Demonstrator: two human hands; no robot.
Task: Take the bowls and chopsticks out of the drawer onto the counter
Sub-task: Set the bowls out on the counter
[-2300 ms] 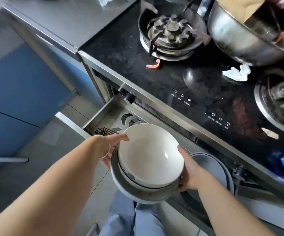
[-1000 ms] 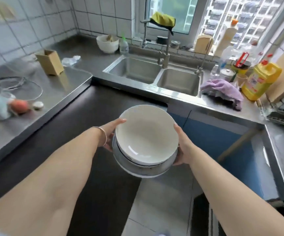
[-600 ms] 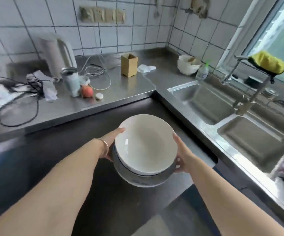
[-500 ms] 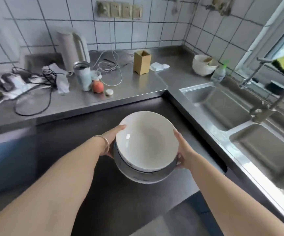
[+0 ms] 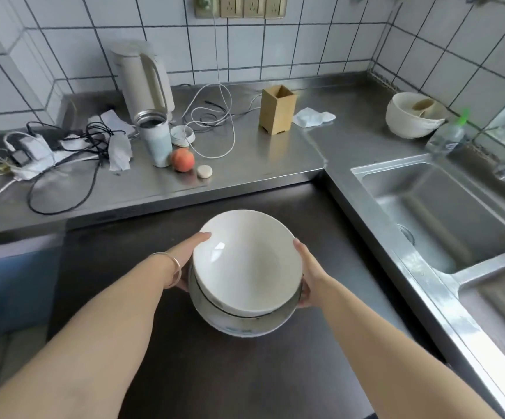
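Holding two stacked bowls (image 5: 246,267) over the dark counter (image 5: 245,373): left hand (image 5: 188,252) and right hand (image 5: 307,272) each grip one side; no legible writing.

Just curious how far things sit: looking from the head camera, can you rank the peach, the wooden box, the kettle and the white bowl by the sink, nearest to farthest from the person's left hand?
From the left hand:
1. Peach, on the counter just ahead.
2. Wooden box, further back, to the right.
3. Kettle, by the back wall; close to the box's distance, hard to separate.
4. White bowl, far right corner beside the sink.
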